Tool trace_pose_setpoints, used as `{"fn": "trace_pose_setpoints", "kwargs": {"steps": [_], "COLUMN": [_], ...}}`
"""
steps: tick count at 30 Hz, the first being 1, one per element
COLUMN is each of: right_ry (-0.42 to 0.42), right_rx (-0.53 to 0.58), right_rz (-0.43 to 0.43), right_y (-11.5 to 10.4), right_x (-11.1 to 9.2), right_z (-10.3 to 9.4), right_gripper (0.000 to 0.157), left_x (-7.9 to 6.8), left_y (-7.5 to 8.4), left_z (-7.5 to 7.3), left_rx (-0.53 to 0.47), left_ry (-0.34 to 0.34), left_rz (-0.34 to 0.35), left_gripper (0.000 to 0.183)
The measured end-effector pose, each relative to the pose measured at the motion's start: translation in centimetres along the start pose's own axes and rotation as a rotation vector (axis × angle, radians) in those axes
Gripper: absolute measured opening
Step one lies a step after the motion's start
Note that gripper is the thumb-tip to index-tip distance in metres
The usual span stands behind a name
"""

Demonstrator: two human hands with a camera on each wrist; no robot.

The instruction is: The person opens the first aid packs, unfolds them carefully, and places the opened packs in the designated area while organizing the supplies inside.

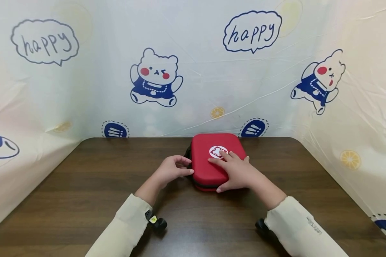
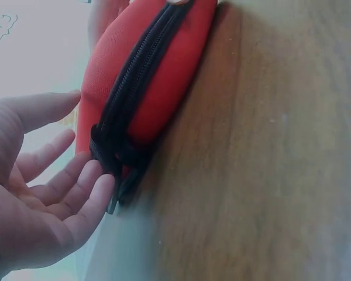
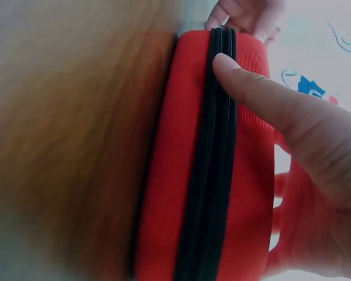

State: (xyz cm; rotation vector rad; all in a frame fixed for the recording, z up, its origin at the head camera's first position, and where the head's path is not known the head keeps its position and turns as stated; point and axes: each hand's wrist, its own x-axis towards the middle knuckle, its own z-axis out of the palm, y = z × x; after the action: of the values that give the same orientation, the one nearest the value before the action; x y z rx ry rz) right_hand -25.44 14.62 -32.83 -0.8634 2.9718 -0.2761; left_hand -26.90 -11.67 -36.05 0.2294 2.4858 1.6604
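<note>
A red zip-up first-aid case [image 1: 206, 167] with a white cross emblem lies on the table. My right hand [image 1: 239, 172] rests spread over its lid, fingers fairly straight. In the right wrist view, the right thumb [image 3: 263, 96] presses along the black zipper [image 3: 213, 152] on the near side. My left hand [image 1: 172, 170] is at the case's left side, thumb and fingers apart. In the left wrist view, the left fingertips [image 2: 102, 187] touch or nearly touch black straps or zipper pulls [image 2: 120, 167] at the corner. The lid and zipper look closed.
The brown wooden table [image 1: 83, 200] spreads around the case, which sits near its back edge. Behind and beside it hangs a pale printed curtain [image 1: 199, 71] with bears. Black wrist cameras [image 1: 161, 224] are strapped below both cream sleeves [image 1: 122, 228].
</note>
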Motion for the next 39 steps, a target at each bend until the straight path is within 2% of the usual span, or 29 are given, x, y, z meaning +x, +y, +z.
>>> {"fn": "trace_pose_setpoints", "kwargs": {"steps": [4, 9, 15, 19, 22, 27, 32, 39], "right_ry": [-0.05, -0.095, -0.084, -0.083, -0.072, -0.049, -0.005, 0.057], "right_rx": [-0.046, -0.111, -0.238, -0.262, -0.276, -0.284, -0.247, -0.162], "right_rz": [0.045, 0.078, -0.004, -0.042, -0.068, -0.106, -0.112, -0.101], "right_y": [-0.7, -1.3, -1.7, -1.6, -1.4, -1.1, -0.8, 0.0], "right_x": [0.7, 1.2, 1.5, 1.7, 1.7, 1.9, 1.9, 1.4], "right_z": [-0.3, -0.5, -1.0, -1.2, -1.2, -1.2, -1.4, -1.9], "right_gripper": [0.101, 0.1, 0.094, 0.09, 0.088, 0.086, 0.087, 0.088], "left_x": [-0.5, -0.9, -1.2, -1.5, -1.6, -1.5, -1.5, -1.0], "left_y": [-0.4, -1.2, -2.1, -2.1, -2.0, -1.9, -1.8, -1.5], "left_z": [-0.1, -0.5, -0.5, -0.1, 0.1, 0.4, 0.9, 2.6], "left_rx": [-0.044, -0.094, -0.201, -0.254, -0.269, -0.303, -0.352, -0.341], "left_ry": [-0.019, -0.04, -0.114, -0.161, -0.172, -0.159, -0.133, 0.023], "left_rz": [-0.018, -0.08, -0.113, -0.109, -0.108, -0.129, -0.132, -0.1], "left_gripper": [0.036, 0.031, 0.03, 0.031, 0.03, 0.031, 0.035, 0.048]}}
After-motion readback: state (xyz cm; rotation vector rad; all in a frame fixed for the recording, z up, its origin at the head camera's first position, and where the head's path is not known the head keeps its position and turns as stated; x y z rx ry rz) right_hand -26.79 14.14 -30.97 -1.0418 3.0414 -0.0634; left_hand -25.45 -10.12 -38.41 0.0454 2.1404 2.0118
